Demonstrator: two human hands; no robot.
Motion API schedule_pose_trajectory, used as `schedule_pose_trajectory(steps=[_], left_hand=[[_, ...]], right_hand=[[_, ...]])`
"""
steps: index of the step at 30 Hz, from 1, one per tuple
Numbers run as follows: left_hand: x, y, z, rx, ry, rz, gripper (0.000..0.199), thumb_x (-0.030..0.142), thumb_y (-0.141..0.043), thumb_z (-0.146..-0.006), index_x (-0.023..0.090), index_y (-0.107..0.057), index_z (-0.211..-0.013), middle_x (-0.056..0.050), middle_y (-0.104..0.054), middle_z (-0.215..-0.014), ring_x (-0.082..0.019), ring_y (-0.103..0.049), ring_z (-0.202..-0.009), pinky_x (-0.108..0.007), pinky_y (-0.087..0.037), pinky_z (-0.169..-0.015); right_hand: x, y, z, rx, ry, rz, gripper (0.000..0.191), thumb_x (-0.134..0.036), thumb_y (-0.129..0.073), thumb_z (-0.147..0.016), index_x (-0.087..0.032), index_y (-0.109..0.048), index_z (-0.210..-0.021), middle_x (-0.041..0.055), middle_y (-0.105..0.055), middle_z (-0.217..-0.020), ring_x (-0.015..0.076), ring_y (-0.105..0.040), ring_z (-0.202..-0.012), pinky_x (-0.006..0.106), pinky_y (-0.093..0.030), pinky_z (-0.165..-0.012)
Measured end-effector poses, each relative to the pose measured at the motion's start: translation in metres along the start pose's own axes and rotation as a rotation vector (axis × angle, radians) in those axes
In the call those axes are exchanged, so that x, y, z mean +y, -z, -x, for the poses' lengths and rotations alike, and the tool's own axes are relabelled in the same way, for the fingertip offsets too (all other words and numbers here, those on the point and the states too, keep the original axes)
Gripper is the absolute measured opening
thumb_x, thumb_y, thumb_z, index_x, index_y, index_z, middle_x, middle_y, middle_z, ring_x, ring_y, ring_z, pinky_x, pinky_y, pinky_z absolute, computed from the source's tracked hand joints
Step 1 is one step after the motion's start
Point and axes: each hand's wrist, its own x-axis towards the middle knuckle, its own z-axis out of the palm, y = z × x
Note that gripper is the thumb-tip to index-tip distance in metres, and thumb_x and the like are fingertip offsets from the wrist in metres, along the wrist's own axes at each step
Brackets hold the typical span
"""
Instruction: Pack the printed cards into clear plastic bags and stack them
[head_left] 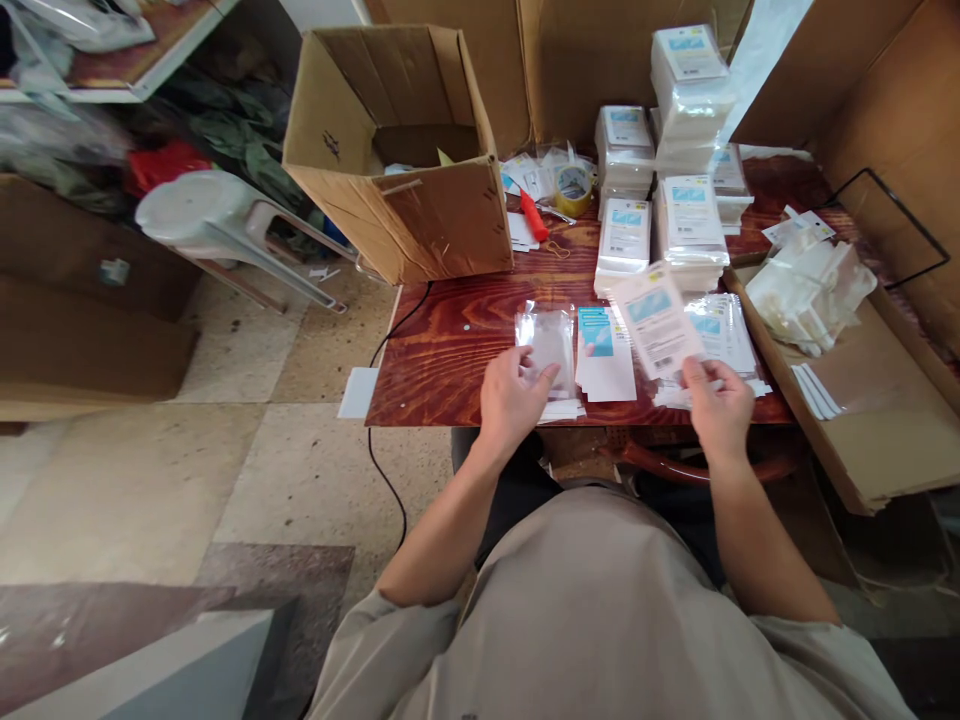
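The right hand (718, 405) pinches 1 printed card (656, 320) low, probably so its print shows. At 9 o'clock, the left hand (514, 400) half-curls over clear sleeves (553, 338); its hold is indeterminable.

Your single view looks from your head, forward and steeply down past your short-sleeved shirt (600, 600), near to your left grip (514, 400) and right grip (718, 408). It faces the bench (442, 350) across its near edge, wide enough to show tiled floor (277, 470) beyond the near left corner.
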Motion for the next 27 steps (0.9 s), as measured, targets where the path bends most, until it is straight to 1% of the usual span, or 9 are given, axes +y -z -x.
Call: schedule_pose_trajectory(steps=[1,3,6,11,13,16,21,24,27], left_hand=[[-0.007,0.006,-0.004,0.035,-0.026,-0.162,0.055,0.042,-0.086,-0.084,0.016,-0.069,-0.129,-0.018,-0.070,-0.126,-0.036,-0.063,-0.124,-0.051,-0.047,-0.113],[-0.018,0.015,-0.009,-0.032,-0.033,-0.352,0.068,0.038,-0.089,-0.079,0.015,-0.064,-0.137,-0.020,-0.064,-0.137,-0.039,-0.056,-0.134,-0.053,-0.043,-0.118],[-0.025,0.018,-0.012,-0.135,0.009,-0.406,0.062,0.039,-0.084,-0.083,0.014,-0.063,-0.136,-0.019,-0.064,-0.132,-0.036,-0.060,-0.126,-0.047,-0.048,-0.108],[-0.018,0.012,-0.021,-0.098,0.127,-0.379,0.046,0.046,-0.079,-0.088,0.019,-0.066,-0.122,-0.014,-0.072,-0.115,-0.033,-0.067,-0.111,-0.042,-0.049,-0.097],[-0.017,0.012,-0.027,-0.070,0.168,-0.388,0.045,0.051,-0.080,-0.087,0.021,-0.066,-0.116,-0.014,-0.074,-0.112,-0.035,-0.068,-0.110,-0.044,-0.048,-0.095],[-0.018,0.013,-0.035,-0.081,0.210,-0.394,0.037,0.051,-0.083,-0.084,0.022,-0.066,-0.101,-0.014,-0.077,-0.105,-0.037,-0.069,-0.105,-0.043,-0.047,-0.091],[-0.026,0.018,-0.040,-0.098,0.189,-0.347,0.022,0.043,-0.077,-0.089,0.022,-0.069,-0.084,-0.009,-0.078,-0.095,-0.029,-0.070,-0.091,-0.038,-0.046,-0.082],[-0.031,0.022,-0.037,-0.087,0.129,-0.329,0.022,0.042,-0.069,-0.095,0.022,-0.075,-0.089,-0.010,-0.079,-0.094,-0.028,-0.070,-0.089,-0.037,-0.046,-0.081],[-0.035,0.029,-0.034,-0.093,0.086,-0.295,0.026,0.040,-0.062,-0.099,0.021,-0.079,-0.093,-0.011,-0.080,-0.096,-0.028,-0.071,-0.090,-0.037,-0.047,-0.082]], right_hand=[[0.013,0.009,-0.009,0.106,0.022,0.123,0.041,-0.059,-0.071,-0.092,-0.020,-0.069,-0.077,0.0055,-0.068,-0.072,0.0217,-0.059,-0.069,0.035,-0.049,-0.072],[0.040,0.021,-0.026,0.282,0.048,0.376,0.034,-0.051,-0.069,-0.090,-0.022,-0.063,-0.075,0.0097,-0.068,-0.077,0.0275,-0.061,-0.079,0.043,-0.050,-0.084],[0.070,0.023,-0.041,0.402,0.071,0.617,0.025,-0.044,-0.069,-0.084,-0.022,-0.059,-0.086,0.0186,-0.070,-0.096,0.0372,-0.062,-0.102,0.053,-0.048,-0.096],[0.067,0.004,-0.035,0.493,0.230,0.674,0.040,-0.039,-0.068,-0.085,-0.017,-0.058,-0.117,0.0262,-0.065,-0.127,0.0439,-0.057,-0.125,0.061,-0.044,-0.102],[0.048,-0.008,-0.024,0.362,0.390,0.612,0.029,-0.039,-0.062,-0.091,-0.018,-0.062,-0.112,0.0230,-0.068,-0.120,0.0405,-0.060,-0.120,0.059,-0.044,-0.103],[0.013,-0.031,-0.003,-0.029,0.644,0.446,0.018,-0.036,-0.056,-0.100,-0.021,-0.067,-0.099,0.0151,-0.074,-0.105,0.0321,-0.066,-0.108,0.051,-0.045,-0.104],[-0.028,-0.080,0.022,-0.545,0.934,0.486,0.024,-0.028,-0.053,-0.108,-0.019,-0.076,-0.111,0.0117,-0.077,-0.123,0.0326,-0.059,-0.128,0.051,-0.034,-0.111],[-0.032,-0.101,0.024,-0.725,0.975,0.598,0.028,-0.025,-0.051,-0.110,-0.016,-0.077,-0.116,0.0143,-0.076,-0.127,0.0345,-0.054,-0.131,0.055,-0.027,-0.115],[-0.030,-0.109,0.024,-0.785,0.981,0.680,0.031,-0.027,-0.049,-0.111,-0.014,-0.077,-0.112,0.0161,-0.074,-0.124,0.0339,-0.054,-0.126,0.056,-0.024,-0.117]])
